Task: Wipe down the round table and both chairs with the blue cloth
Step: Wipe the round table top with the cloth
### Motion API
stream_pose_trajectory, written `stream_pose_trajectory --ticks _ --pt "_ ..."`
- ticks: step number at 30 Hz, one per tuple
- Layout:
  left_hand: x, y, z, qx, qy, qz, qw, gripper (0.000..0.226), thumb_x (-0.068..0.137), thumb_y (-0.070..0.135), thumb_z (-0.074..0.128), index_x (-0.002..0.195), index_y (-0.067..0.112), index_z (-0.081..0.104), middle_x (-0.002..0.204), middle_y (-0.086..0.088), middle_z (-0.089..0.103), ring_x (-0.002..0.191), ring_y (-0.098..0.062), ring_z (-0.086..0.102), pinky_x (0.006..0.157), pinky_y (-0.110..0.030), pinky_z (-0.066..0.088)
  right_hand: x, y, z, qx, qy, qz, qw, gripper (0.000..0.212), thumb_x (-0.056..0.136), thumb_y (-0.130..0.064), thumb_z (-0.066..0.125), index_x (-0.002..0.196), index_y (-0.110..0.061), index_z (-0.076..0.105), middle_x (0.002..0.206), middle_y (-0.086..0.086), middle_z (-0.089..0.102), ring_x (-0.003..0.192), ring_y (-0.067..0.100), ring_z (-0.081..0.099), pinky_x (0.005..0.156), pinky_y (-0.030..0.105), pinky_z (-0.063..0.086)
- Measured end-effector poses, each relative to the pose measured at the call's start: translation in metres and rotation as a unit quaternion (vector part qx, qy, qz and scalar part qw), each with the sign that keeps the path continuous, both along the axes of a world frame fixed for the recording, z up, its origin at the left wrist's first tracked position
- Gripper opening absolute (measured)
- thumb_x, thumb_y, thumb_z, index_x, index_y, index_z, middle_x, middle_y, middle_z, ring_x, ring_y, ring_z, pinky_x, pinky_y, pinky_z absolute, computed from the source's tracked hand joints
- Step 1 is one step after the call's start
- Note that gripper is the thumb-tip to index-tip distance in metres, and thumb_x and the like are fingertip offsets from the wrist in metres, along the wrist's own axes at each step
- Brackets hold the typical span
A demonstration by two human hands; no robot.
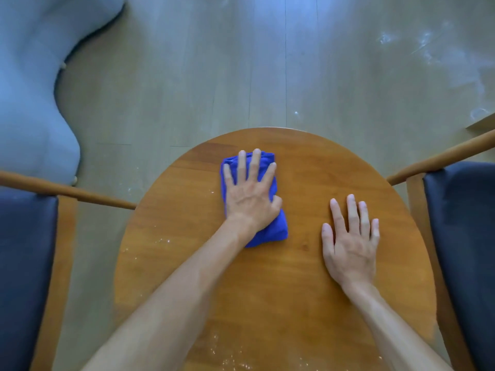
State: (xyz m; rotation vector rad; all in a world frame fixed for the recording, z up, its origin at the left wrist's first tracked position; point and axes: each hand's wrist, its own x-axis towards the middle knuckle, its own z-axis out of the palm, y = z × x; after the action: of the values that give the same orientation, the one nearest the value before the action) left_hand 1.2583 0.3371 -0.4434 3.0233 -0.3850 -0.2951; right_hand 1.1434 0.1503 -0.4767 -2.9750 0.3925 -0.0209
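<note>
A round wooden table (308,167) fills the middle of the view. On its far left part lies a folded blue cloth (276,228), and my left hand (250,194) presses flat on it with straight, spread fingers. My right hand (351,242) rests flat on the bare tabletop to the right of the cloth, apart from it. White specks and smears show on the table's left side and near edge. One wooden chair with a dark blue seat (24,263) stands at the left, another (466,236) at the right.
A pale blue-grey sofa (29,97) stands at the upper left on the wood-look floor (241,62). The floor beyond the table shows white smudges at the upper right. Each chair's wooden armrest reaches close to the table's edge.
</note>
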Motion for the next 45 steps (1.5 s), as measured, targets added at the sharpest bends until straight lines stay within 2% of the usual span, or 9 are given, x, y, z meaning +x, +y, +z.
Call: stream_pose_trajectory --ticks 6,10,13,16,20,25,29,37,45 --pt "-0.012 0.157 0.007 0.003 -0.013 0.172 0.985 0.071 0.072 0.046 0.044 0.141 0.028 0.047 0.158 -0.004 0.023 0.146 -0.030 0.014 0.114 -0.061 0.012 0.000 0.002 0.003 0.009 0.003 -0.010 1.000 0.056 0.096 -0.041 0.027 0.147 -0.023 0.035 0.158 0.008 0.022 0.146 0.029 0.016 0.116 0.056 0.016" --pt "-0.028 0.142 0.005 -0.034 -0.067 0.224 0.972 0.063 0.072 0.039 0.045 0.130 0.019 0.059 0.151 -0.008 0.037 0.140 -0.035 0.029 0.111 -0.056 0.024 0.000 0.004 0.003 0.004 -0.003 -0.012 1.000 0.055 0.096 -0.040 0.028 0.147 -0.021 0.035 0.158 0.010 0.023 0.146 0.029 0.016 0.116 0.057 0.016" --pt "-0.049 0.069 0.005 -0.059 -0.086 0.160 0.982 0.060 0.067 0.034 0.056 0.125 0.022 0.064 0.148 -0.006 0.043 0.138 -0.034 0.035 0.110 -0.055 0.027 0.001 0.005 0.005 0.009 -0.006 -0.008 1.000 0.055 0.095 -0.039 0.029 0.147 -0.021 0.036 0.157 0.011 0.024 0.146 0.030 0.017 0.115 0.057 0.016" --pt "-0.065 -0.014 0.004 -0.111 -0.076 -0.005 0.991 0.057 0.066 0.037 0.058 0.121 0.024 0.065 0.147 -0.003 0.045 0.140 -0.032 0.034 0.110 -0.058 0.026 0.001 0.005 0.004 0.011 -0.027 -0.008 1.000 0.054 0.095 -0.036 0.029 0.145 -0.019 0.039 0.155 0.012 0.028 0.144 0.031 0.022 0.113 0.057 0.018" --pt "-0.042 -0.007 -0.001 -0.125 -0.061 -0.120 0.983 0.052 0.067 0.038 0.057 0.117 0.024 0.066 0.145 -0.004 0.047 0.141 -0.032 0.032 0.112 -0.059 0.023 -0.001 0.004 0.002 0.014 -0.045 -0.007 0.999 0.053 0.095 -0.034 0.028 0.143 -0.017 0.043 0.154 0.012 0.030 0.143 0.031 0.025 0.113 0.056 0.019" --pt "0.036 0.102 -0.003 -0.072 -0.059 0.074 0.993 0.053 0.072 0.035 0.056 0.123 0.024 0.062 0.150 -0.001 0.039 0.143 -0.029 0.026 0.115 -0.054 0.016 0.000 0.007 0.003 0.010 -0.049 -0.016 0.999 0.054 0.095 -0.033 0.028 0.144 -0.015 0.041 0.155 0.013 0.029 0.144 0.032 0.022 0.114 0.057 0.017" --pt "0.062 0.085 -0.003 -0.020 -0.036 0.146 0.988 0.049 0.077 0.038 0.054 0.125 0.028 0.053 0.151 0.002 0.032 0.144 -0.025 0.017 0.116 -0.052 0.011 0.001 0.009 0.003 0.000 -0.034 -0.011 0.999 0.055 0.094 -0.033 0.027 0.144 -0.015 0.040 0.155 0.014 0.028 0.144 0.033 0.022 0.113 0.057 0.016" --pt "0.052 -0.011 -0.002 -0.043 0.009 -0.092 0.995 0.051 0.084 0.040 0.053 0.133 0.026 0.050 0.157 -0.001 0.025 0.146 -0.030 0.009 0.117 -0.054 0.004 0.001 0.005 -0.007 0.007 -0.058 -0.024 0.998 0.056 0.091 -0.037 0.028 0.140 -0.016 0.047 0.152 0.012 0.034 0.141 0.032 0.028 0.110 0.057 0.020" --pt "-0.029 0.198 0.011 -0.074 -0.024 0.194 0.978 0.045 0.079 0.034 0.055 0.122 0.020 0.061 0.148 -0.002 0.039 0.135 -0.031 0.033 0.107 -0.047 0.031 0.003 0.012 0.002 0.031 -0.039 -0.047 0.998 0.060 0.091 -0.040 0.023 0.140 -0.013 0.047 0.153 0.013 0.033 0.141 0.033 0.025 0.110 0.057 0.017"
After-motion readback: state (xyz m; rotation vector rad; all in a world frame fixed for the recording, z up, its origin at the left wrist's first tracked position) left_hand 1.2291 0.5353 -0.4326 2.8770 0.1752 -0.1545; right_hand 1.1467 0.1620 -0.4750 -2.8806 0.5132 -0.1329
